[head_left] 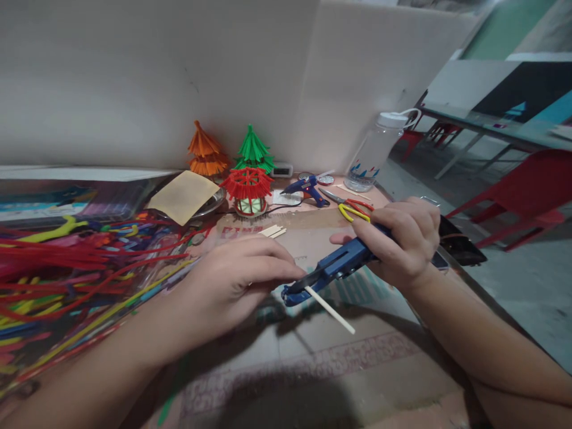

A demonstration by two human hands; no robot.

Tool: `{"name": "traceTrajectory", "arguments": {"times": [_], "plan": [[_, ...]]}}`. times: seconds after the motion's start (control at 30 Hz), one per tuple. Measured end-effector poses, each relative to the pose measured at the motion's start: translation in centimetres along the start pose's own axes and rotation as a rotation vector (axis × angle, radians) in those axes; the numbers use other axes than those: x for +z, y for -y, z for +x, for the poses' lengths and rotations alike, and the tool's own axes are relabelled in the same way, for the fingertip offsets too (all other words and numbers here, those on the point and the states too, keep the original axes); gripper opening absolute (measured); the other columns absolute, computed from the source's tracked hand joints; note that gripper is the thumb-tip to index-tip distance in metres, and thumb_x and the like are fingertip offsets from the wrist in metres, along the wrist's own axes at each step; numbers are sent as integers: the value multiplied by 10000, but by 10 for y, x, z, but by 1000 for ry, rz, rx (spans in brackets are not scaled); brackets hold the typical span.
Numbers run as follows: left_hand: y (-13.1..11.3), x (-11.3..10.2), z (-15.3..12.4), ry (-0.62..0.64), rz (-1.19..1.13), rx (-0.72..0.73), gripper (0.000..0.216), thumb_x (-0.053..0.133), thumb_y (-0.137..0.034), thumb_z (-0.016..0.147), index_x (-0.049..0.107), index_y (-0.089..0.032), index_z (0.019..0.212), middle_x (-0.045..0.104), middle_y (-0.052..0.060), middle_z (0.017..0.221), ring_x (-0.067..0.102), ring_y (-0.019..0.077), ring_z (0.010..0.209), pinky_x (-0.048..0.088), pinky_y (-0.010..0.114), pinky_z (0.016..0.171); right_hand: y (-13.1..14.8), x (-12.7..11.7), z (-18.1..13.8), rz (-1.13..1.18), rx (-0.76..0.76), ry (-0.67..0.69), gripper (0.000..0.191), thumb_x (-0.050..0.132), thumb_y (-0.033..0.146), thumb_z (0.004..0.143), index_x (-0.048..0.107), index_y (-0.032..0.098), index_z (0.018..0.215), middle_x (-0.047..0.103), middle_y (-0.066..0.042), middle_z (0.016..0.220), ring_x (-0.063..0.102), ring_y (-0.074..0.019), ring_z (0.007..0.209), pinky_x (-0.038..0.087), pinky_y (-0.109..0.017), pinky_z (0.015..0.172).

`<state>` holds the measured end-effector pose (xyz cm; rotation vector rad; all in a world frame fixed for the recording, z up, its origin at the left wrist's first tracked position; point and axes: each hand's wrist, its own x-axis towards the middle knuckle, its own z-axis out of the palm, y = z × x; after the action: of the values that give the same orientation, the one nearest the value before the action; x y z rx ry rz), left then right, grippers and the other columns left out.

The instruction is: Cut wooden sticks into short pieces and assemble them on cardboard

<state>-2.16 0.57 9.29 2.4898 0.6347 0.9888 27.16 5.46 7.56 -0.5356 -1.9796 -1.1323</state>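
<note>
My right hand (402, 244) is closed around the handles of blue cutting shears (344, 261), whose dark blade points left and down. Between the jaws lies a thin pale wooden stick (333, 311), one end sticking out toward me. My left hand (245, 271) is closed beside the jaw tip, fingers pinched on the stick's other end, which they hide. Just beyond the left hand lie several short pale sticks (273, 231). Scissors (353, 205) with red and yellow handles lie behind the right hand.
Behind stand an orange cone-roofed model (206, 152), a green one (253, 149) and a red-roofed one (248, 185). A blue glue gun (308, 187) and a clear bottle (373, 155) are to their right. Colourful pipe cleaners (58, 256) heap at left, near a pale square sheet (185, 195).
</note>
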Motion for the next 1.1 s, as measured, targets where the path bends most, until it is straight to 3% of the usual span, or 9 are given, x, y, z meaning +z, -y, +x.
{"name": "traceTrajectory", "arguments": {"times": [0.67,1.1], "plan": [[2,0,-2,40,-50,-9,263,559,-45,957,720,-213,1079,714,5,999,653,93,930,489,198,853,2,-6,-2,25,64,117,163,779,362,852,726,349,1006,667,0,801,621,-202,835,448,-365,813],[2,0,-3,23,-41,3,338,531,31,911,713,-204,1072,724,6,1007,664,95,941,496,201,867,1,-6,4,-13,-28,45,140,796,329,844,707,303,950,677,17,756,639,-173,772,453,-317,716]]}}
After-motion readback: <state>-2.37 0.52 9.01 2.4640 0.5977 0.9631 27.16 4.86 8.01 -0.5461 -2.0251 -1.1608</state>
